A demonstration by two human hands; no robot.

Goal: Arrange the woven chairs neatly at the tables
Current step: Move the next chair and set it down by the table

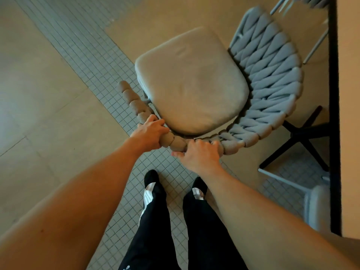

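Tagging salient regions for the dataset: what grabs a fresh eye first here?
Mid-frame, both hands grip the thick woven back rail of a chair: left hand and right hand side by side. Its beige seat cushion fills the centre. A dark-edged table runs down the right edge.

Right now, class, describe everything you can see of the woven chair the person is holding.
The woven chair has a curved back of thick grey padded cord, a plump beige seat cushion and thin pale metal legs. It stands upright on the floor, beside the dark-edged table at the right. The left hand and the right hand both grip its top rail, side by side.
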